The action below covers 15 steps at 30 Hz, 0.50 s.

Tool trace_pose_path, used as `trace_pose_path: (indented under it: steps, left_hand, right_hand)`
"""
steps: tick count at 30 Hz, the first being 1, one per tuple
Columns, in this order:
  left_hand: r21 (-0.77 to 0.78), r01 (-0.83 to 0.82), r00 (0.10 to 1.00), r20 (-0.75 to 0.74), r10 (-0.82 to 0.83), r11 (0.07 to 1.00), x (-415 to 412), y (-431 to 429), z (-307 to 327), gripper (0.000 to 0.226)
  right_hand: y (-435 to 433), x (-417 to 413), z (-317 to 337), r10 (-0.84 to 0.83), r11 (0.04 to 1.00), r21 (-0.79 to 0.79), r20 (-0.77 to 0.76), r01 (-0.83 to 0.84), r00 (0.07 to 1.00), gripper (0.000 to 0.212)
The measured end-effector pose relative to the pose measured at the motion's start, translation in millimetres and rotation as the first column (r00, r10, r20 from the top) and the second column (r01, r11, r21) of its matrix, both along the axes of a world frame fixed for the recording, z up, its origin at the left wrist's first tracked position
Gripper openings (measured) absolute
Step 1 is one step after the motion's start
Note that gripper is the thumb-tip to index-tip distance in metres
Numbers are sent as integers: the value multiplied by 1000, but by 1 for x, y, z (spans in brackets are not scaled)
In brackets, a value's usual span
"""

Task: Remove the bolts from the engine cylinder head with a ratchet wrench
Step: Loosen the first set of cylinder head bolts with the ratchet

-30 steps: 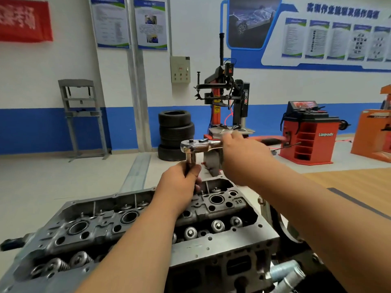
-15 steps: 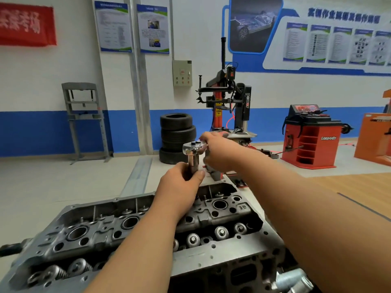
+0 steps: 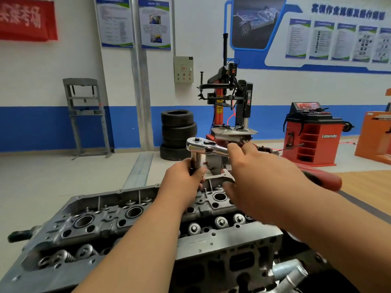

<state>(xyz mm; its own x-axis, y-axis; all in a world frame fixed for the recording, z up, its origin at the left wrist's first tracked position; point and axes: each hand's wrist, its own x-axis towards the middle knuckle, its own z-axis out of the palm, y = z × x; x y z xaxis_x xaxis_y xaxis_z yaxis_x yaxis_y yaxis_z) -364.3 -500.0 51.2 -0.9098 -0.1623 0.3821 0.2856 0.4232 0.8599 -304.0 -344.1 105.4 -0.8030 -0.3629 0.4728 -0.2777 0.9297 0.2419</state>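
Ratchet wrench (image 3: 208,148) was noted above the far end of the cylinder head (image 3: 101,227), set on an upright extension (image 3: 196,159). The extension was gripped by the left hand (image 3: 184,180), fingers clamped round it. The right hand (image 3: 262,182) was laid over the red handle (image 3: 323,179), blurred; whether its fingers were closed could not be told.
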Motion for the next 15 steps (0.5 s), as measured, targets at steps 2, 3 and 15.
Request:
trace_pose_path:
  steps: [2,3,15]
  left_hand:
    - [-19,-17,1000,-4,17,1000,0,1,1,15]
    - [-29,-30,1000,-6,30,999,0,1,1,14]
    - [-104,-83,996,10,84,991,2,-5,4,8]
  right_hand:
    - [-5,11,-1,41,999,10,-25,-41,999,65]
    - [-7,9,2,35,999,-7,-11,-35,999,59]
    - [-61,-136,20,352,883,-416,282,-216,893,50]
